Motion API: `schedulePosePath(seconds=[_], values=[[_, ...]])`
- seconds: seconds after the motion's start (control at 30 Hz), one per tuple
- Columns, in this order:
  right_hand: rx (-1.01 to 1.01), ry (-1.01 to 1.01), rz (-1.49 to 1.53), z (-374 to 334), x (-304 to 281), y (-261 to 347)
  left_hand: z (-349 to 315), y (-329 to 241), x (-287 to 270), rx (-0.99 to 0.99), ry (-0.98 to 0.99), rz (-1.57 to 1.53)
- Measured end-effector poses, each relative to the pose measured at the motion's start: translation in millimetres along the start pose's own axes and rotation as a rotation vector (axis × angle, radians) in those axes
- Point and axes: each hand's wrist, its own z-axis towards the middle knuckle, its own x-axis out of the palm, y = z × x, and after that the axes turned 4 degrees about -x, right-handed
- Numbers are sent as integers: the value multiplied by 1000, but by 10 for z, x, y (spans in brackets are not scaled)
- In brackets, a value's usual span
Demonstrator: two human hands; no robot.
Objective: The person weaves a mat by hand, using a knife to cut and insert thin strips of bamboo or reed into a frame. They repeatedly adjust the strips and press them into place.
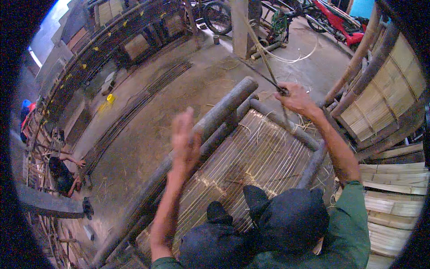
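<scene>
Right hand [299, 102], upper right: fingers clenched on dark rod [264, 75]. Left hand [185, 143], blurred, appeared released. Judged best: firm grip, rod clear of pole frame [298, 132].

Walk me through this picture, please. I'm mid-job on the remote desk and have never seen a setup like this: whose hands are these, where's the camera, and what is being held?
There is no machine here, just a person's two bare hands. The one picture comes from a wide fisheye camera worn on that person's head, looking down, so straight edges bend near the rim.

The right hand grips a thin dark tool; a long pale strip runs by it, though whether it is also gripped is unclear. The left hand, blurred, is open beside a thick pole and seems to hold nothing.

Below is a slatted surface with loose pale strands at its far end. Another person is at far left.
</scene>
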Motion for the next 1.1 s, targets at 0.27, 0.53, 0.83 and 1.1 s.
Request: schedulePosePath(seconds=[0.27, 0.53, 0.83, 1.1], values=[[-129, 368, -404, -858, -226, -452, 654, -353, -1080, 348, -98, 671], [-363, 302, -408, -1134, -177, -825, -18, 725, -869, -5, 645, 358], [-30, 564, -406, -2619, -167, -962, -1082, 551, 721, -161, 714, -160], [559, 180, 36, -2917, 43, 96, -988, -293, 998, -1087, 1103, -1022]])
